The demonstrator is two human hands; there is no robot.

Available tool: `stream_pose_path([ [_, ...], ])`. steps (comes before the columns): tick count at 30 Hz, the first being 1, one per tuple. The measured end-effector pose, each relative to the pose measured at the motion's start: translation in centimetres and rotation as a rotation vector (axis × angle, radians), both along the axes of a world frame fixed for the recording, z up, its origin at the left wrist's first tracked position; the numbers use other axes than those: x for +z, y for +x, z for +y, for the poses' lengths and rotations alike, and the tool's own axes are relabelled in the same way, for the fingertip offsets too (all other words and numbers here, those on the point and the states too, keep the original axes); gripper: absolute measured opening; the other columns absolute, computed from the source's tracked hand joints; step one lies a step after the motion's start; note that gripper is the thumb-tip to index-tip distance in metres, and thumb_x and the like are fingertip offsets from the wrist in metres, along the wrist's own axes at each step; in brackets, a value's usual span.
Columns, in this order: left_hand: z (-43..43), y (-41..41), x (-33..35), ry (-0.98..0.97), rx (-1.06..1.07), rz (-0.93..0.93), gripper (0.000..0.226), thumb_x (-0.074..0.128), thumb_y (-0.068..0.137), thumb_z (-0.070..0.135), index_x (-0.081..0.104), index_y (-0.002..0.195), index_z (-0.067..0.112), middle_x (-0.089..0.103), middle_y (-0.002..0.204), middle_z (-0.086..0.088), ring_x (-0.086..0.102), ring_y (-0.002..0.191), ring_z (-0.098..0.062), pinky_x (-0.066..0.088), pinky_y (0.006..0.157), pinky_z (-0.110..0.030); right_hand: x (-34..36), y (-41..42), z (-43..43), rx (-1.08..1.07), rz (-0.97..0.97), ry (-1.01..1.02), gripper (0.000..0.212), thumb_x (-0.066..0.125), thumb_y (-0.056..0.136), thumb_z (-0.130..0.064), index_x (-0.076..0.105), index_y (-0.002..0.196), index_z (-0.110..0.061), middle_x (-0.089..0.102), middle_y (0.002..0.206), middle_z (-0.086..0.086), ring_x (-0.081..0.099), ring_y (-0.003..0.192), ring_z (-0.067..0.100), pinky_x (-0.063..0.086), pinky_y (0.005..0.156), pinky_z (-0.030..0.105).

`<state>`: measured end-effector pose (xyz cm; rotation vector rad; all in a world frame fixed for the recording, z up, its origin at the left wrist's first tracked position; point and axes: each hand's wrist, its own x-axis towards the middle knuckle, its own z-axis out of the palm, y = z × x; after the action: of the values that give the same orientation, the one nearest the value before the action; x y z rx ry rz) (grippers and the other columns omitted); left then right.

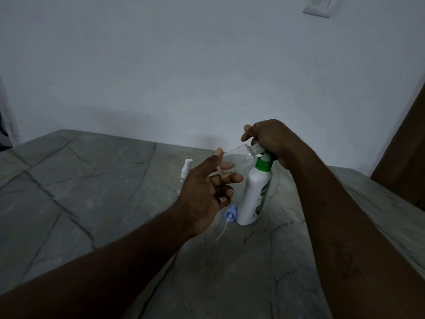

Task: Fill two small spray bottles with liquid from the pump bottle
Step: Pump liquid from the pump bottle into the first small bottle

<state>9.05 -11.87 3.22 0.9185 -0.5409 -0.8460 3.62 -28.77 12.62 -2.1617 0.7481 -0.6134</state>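
- Pump bottle (253, 194): white w/ green collar, upright on grey veined stone countertop (92, 180), centre-right of view, toward the back wall.
- R hand (270, 139) sits on top of its pump head, fingers curled down round it, index finger sticking out to the left. Head mostly hidden under the hand.
- Small clear spray bottle (239, 157): cap off, held in the air tilted nearly on its side. Open neck is right at the pump nozzle, base points left.
- L hand (204, 194) grips that bottle at the base end, thumb up alongside, fingers curled underneath.
- Liquid level inside: can't tell, too dim.
- Blue spray cap (230, 214) w/ white dip tube lies on the countertop just left of the pump bottle's base, tube trailing toward the camera. Touching the base or not, can't tell.
- Second spray bottle (185, 169): clear, white sprayer on, upright behind the L hand and partly hidden by it, apart from the pump bottle.
- Bkgd: plain pale wall (161, 65), white switch plate (318, 6) top right, brown panel (404, 153) at right edge.
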Motion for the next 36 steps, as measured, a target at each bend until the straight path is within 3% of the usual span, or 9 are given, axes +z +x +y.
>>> stream_pose_path([
  [5,0.0,0.3,0.0,-0.013,-0.064,0.022,0.045,0.057,0.092,0.046,0.064,0.114,0.009,0.07,0.087,-0.011,0.053,0.058,-0.014,0.042,0.049,-0.023,0.1,0.0,0.1,0.004,0.022,-0.014,0.033,0.057,0.099,-0.037,0.074,0.076,-0.02,0.062,0.085,0.004,0.051,0.07,0.019,0.042,0.066,0.032],
  [9,0.0,0.5,-0.2,-0.018,-0.087,0.041,0.041,0.061,0.087,0.047,0.067,0.103,0.01,0.07,0.085,-0.011,0.051,0.057,-0.015,0.04,0.047,-0.023,-0.6,0.1,0.0,-0.003,0.067,0.041,0.033,0.059,0.098,-0.036,0.076,0.078,-0.016,0.068,0.098,0.009,0.056,0.078,0.022,0.046,0.072,0.035],
  [18,0.1,0.7,-0.5,-0.02,-0.136,0.009,0.047,0.059,0.088,0.049,0.064,0.114,0.009,0.071,0.09,-0.011,0.053,0.059,-0.016,0.041,0.05,-0.024,0.1,-0.3,0.3,0.027,-0.002,-0.009,0.032,0.057,0.099,-0.035,0.076,0.081,-0.017,0.06,0.085,0.003,0.052,0.072,0.018,0.042,0.064,0.03],
  [22,0.1,0.8,-0.6,-0.045,-0.166,-0.017,0.047,0.057,0.09,0.048,0.063,0.117,0.01,0.073,0.094,-0.011,0.054,0.062,-0.016,0.042,0.055,-0.024,0.0,-0.2,0.3,0.025,0.006,0.01,0.032,0.059,0.098,-0.037,0.077,0.082,-0.015,0.06,0.085,0.004,0.051,0.074,0.02,0.043,0.068,0.033],
  [28,0.1,0.8,-0.6,-0.076,-0.119,-0.042,0.049,0.06,0.085,0.048,0.064,0.114,0.009,0.073,0.093,-0.009,0.056,0.064,-0.015,0.045,0.058,-0.023,-0.9,0.0,0.1,0.003,0.052,0.044,0.033,0.058,0.098,-0.039,0.075,0.084,-0.015,0.067,0.11,0.01,0.059,0.086,0.025,0.049,0.074,0.036],
  [31,0.1,0.7,-0.5,-0.073,-0.119,-0.045,0.052,0.06,0.085,0.049,0.063,0.118,0.009,0.073,0.095,-0.009,0.056,0.065,-0.016,0.045,0.058,-0.023,-0.6,0.0,0.2,0.009,0.049,0.013,0.032,0.056,0.099,-0.037,0.075,0.083,-0.016,0.066,0.103,0.005,0.058,0.083,0.023,0.047,0.069,0.033],
  [36,0.1,0.6,-0.4,-0.081,-0.173,-0.031,0.052,0.058,0.087,0.05,0.064,0.117,0.009,0.073,0.098,-0.011,0.056,0.066,-0.017,0.048,0.059,-0.025,0.2,-0.2,0.1,0.013,-0.052,0.0,0.025,0.054,0.099,-0.022,0.075,0.089,-0.014,0.054,0.079,-0.018,0.051,0.067,0.011,0.04,0.056,0.025],
])
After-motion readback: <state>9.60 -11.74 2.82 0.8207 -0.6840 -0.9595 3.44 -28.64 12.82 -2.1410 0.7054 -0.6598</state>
